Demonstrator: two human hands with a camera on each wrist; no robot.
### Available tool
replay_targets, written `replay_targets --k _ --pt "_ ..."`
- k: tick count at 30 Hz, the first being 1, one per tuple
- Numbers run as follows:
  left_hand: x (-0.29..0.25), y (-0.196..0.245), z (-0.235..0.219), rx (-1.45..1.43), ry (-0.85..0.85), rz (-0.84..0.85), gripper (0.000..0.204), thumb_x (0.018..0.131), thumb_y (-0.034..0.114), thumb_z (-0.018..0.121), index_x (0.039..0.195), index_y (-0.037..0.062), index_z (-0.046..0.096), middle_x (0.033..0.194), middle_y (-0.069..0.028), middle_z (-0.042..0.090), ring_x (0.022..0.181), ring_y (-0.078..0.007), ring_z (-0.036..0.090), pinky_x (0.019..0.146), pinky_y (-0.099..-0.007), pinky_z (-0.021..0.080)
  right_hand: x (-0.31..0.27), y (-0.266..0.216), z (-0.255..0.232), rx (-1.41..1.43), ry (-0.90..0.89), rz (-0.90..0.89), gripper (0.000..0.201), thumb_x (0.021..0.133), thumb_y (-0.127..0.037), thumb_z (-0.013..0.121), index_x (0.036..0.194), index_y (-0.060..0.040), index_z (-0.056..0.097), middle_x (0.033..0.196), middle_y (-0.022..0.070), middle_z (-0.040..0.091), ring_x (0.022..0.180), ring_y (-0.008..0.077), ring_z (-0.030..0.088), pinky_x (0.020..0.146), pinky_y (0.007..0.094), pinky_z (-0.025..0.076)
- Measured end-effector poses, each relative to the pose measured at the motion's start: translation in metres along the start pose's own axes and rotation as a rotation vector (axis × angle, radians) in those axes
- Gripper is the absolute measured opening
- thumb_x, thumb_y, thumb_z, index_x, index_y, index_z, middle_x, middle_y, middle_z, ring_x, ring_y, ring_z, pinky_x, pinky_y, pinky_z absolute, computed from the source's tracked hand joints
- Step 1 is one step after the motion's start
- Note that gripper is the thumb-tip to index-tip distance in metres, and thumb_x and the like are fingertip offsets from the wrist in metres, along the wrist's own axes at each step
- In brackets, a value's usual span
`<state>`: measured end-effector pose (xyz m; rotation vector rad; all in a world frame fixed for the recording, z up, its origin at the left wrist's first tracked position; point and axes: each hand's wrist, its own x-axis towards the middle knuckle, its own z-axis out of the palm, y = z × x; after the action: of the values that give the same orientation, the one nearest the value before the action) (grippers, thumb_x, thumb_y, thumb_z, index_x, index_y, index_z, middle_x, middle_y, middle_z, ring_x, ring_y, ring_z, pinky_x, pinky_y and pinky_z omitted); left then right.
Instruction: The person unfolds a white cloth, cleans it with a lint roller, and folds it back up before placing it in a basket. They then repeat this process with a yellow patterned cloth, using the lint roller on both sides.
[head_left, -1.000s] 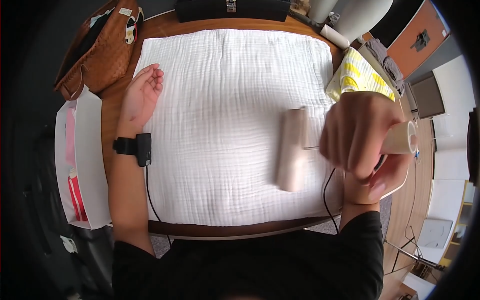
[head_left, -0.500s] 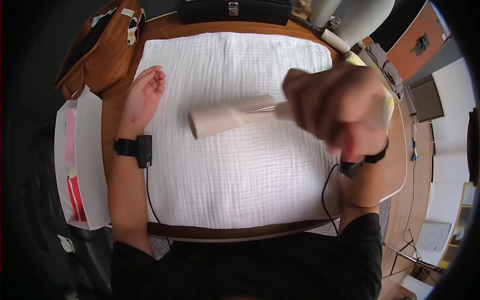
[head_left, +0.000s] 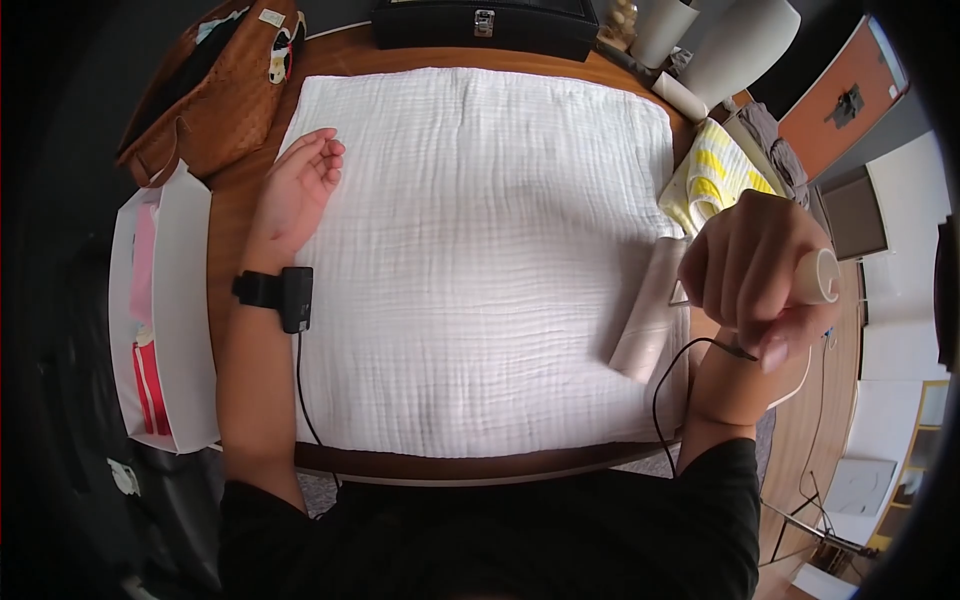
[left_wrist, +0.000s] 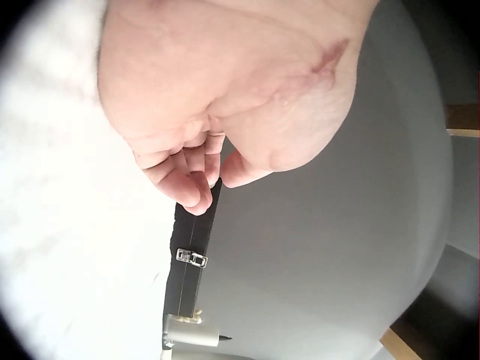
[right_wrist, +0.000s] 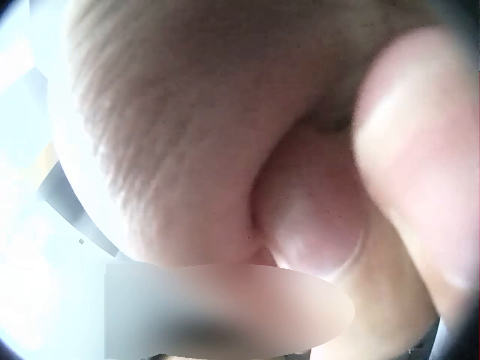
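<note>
A white crinkled gauze cloth (head_left: 480,280) lies spread flat over the table. In the head view my right hand (head_left: 755,265) grips the pale handle (head_left: 823,277) of a lint roller, fingers wrapped round it. The roller's cylinder (head_left: 648,315) lies slanted over the right side of the cloth. My left hand (head_left: 305,185) rests at the cloth's upper left edge, palm turned up and fingers loosely bent, holding nothing. The left wrist view shows the same relaxed fingers (left_wrist: 187,191). Curled fingers (right_wrist: 315,202) fill the right wrist view, where the roller itself is hidden.
A brown woven basket (head_left: 225,110) and a white box (head_left: 190,320) with pink and red items stand on the left. Behind the cloth is a black case (head_left: 485,30) with a metal latch. A yellow-and-white cloth (head_left: 715,170) lies right; thin cables run from both wrists.
The roller swung leftward across the middle of the cloth, then back to its right edge, turning from slanted lengthways to nearly upright in view. My left hand stays put.
</note>
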<state>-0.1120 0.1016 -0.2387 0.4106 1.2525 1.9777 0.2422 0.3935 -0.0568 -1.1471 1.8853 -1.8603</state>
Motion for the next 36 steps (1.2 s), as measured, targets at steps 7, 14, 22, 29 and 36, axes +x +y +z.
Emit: replay_targets --k 7,14,22,29,36 --pt "0.001 0.001 -0.001 -0.012 0.003 -0.010 0.021 0.112 0.013 0.058 0.128 0.0006 0.064 0.112 -0.0055 0.065 0.105 -0.0138 0.061 0.095 -0.0257 0.050 0.012 -0.006 0.016 -0.494 0.701 -0.130 0.053 0.108 -0.057 0.063 0.077 -0.0153 0.056 0.064 -0.0050 0.051 0.059 0.0122 0.049 0.067 0.0343 0.037" --pt "-0.003 0.002 0.008 -0.003 0.018 -0.002 0.022 0.112 0.013 0.057 0.128 -0.0001 0.063 0.113 -0.0063 0.064 0.105 -0.0142 0.061 0.093 -0.0261 0.050 0.048 0.051 0.009 -0.268 1.164 -0.269 0.018 0.114 -0.018 0.060 0.128 -0.0057 0.059 0.111 0.0038 0.059 0.107 0.0165 0.059 0.102 0.0389 0.054" --pt "-0.002 0.003 0.004 -0.011 0.004 -0.011 0.022 0.111 0.012 0.059 0.129 -0.0001 0.064 0.113 -0.0062 0.066 0.105 -0.0146 0.062 0.093 -0.0254 0.050 0.036 0.055 -0.007 -0.345 1.373 -0.099 0.017 0.111 -0.017 0.067 0.122 -0.0047 0.064 0.074 -0.0041 0.049 0.066 0.0075 0.047 0.065 0.0285 0.042" --pt "-0.003 0.002 0.007 0.006 0.024 -0.004 0.023 0.112 0.014 0.057 0.128 -0.0003 0.064 0.112 -0.0068 0.065 0.103 -0.0145 0.061 0.092 -0.0257 0.050 0.040 0.059 0.000 -1.000 1.169 0.259 0.016 0.104 -0.009 0.075 0.119 -0.0067 0.072 0.106 -0.0008 0.074 0.097 0.0092 0.068 0.087 0.0267 0.055" --pt "-0.004 0.003 0.006 -0.025 0.017 -0.008 0.021 0.111 0.012 0.059 0.128 0.0001 0.064 0.112 -0.0062 0.065 0.104 -0.0143 0.062 0.093 -0.0252 0.051 0.038 0.045 0.001 -0.553 1.375 0.013 0.015 0.107 -0.014 0.073 0.118 -0.0044 0.072 0.086 -0.0017 0.068 0.072 0.0068 0.059 0.065 0.0246 0.048"
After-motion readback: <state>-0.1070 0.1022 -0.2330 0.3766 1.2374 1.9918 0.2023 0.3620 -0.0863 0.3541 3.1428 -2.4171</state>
